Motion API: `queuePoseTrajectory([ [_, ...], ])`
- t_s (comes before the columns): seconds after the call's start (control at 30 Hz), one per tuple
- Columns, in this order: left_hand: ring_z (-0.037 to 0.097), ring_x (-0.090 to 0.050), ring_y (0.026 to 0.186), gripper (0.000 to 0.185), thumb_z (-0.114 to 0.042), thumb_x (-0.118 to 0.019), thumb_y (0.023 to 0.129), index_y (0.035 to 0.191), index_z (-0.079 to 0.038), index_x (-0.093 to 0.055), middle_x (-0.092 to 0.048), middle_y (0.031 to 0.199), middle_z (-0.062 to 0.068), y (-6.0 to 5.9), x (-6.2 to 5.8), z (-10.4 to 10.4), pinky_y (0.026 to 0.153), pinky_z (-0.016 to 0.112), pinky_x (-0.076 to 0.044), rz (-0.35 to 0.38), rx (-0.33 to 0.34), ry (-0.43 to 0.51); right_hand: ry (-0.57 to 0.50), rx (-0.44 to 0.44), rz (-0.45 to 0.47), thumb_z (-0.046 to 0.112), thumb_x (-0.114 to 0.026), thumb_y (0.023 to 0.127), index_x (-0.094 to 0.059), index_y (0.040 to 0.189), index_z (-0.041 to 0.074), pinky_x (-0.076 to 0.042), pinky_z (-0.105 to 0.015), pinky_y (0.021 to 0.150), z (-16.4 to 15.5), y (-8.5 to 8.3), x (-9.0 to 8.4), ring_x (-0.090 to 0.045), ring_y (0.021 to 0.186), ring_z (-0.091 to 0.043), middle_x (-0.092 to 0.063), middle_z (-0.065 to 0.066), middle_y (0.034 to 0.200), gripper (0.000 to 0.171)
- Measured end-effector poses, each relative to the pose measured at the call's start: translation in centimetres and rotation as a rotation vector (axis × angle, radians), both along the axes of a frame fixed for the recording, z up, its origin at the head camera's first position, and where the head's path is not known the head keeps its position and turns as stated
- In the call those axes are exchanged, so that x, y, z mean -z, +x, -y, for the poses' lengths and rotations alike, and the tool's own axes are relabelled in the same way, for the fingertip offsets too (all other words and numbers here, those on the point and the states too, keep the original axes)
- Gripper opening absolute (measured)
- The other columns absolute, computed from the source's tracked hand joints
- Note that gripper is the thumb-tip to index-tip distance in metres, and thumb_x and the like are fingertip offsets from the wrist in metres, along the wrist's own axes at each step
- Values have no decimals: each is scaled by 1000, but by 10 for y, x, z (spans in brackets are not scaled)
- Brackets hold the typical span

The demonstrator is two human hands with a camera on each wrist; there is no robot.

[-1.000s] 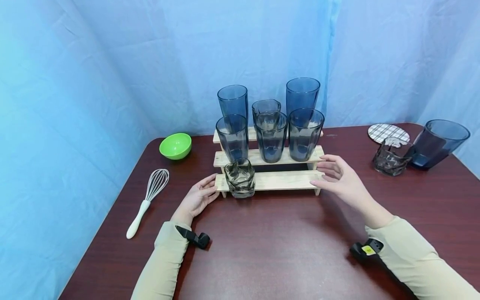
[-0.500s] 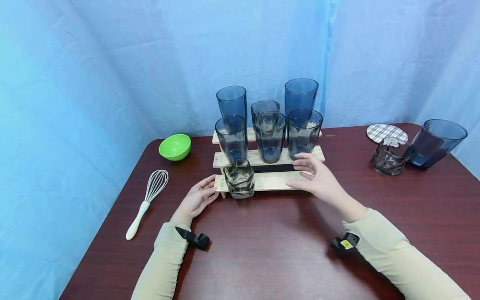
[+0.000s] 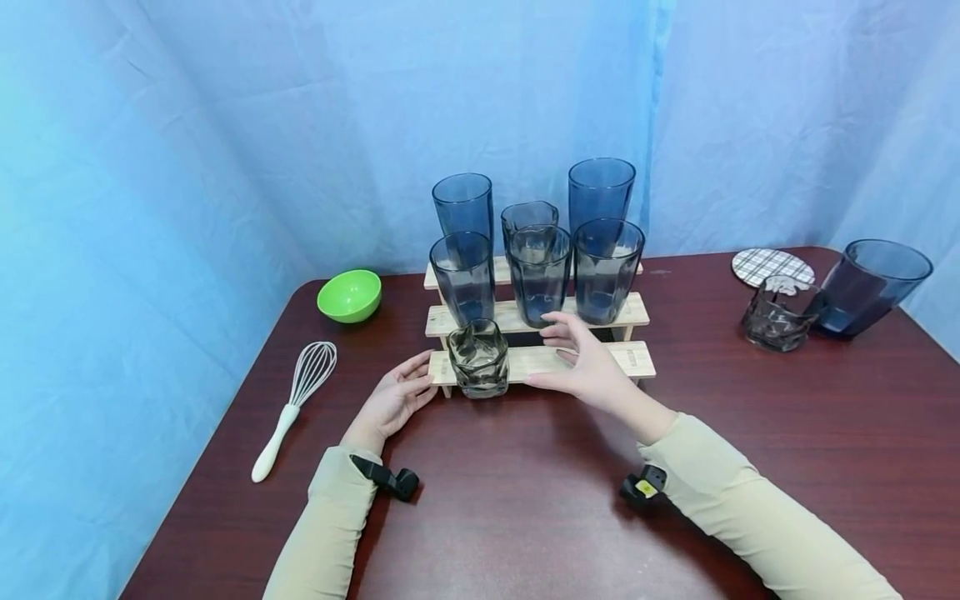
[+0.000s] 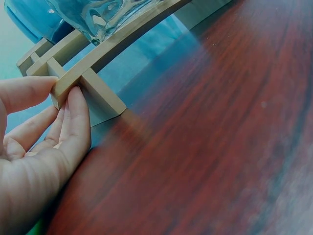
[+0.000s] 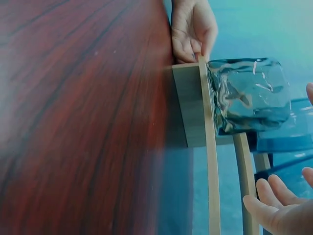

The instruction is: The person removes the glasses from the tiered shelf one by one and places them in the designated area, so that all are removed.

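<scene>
A three-step wooden rack (image 3: 632,358) stands at the table's back, bearing several glasses. My left hand (image 3: 393,400) pinches the left end of its lowest step, the thumb on one face of the board and fingers on the other in the left wrist view. On that step, near the left end, sits a short wavy grey glass (image 3: 480,362). My right hand (image 3: 588,371) hovers before the same step, right of the short glass and apart from it, holding nothing, fingers and thumb spread. In the right wrist view, the wavy glass (image 5: 249,95) lies beyond its fingers (image 5: 266,210).
Three tumblers (image 3: 540,279) fill the middle step. Two tall blue glasses (image 3: 462,196) flank a short one (image 3: 529,215) on top. Left are a green bowl (image 3: 349,296) and a whisk (image 3: 288,408). Right are a checked coaster (image 3: 757,265), a short glass (image 3: 778,321) and a tilted-looking blue glass (image 3: 862,292).
My right hand has moved left along the lowest step, from the rack's right end toward the short wavy glass. The left hand stays on the rack's left end.
</scene>
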State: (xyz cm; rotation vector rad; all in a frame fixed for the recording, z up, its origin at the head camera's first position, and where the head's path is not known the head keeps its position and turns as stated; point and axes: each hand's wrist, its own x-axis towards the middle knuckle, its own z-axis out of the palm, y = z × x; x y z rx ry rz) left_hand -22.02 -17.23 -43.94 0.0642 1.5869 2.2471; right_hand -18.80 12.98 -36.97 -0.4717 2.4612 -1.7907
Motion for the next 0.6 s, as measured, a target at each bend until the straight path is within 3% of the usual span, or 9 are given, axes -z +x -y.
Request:
queuePoseTrajectory([
  [0.6,4,-60,89,61,9,-37,95,150,2,-12,-54,106,-5,-1,0,0,79,19,-49,-7,7,9,55,2,-46,18,-85,68,-33,142,12,-37,-46,105,43,-12,5,-48,123,-32,-49,-16,131,91],
])
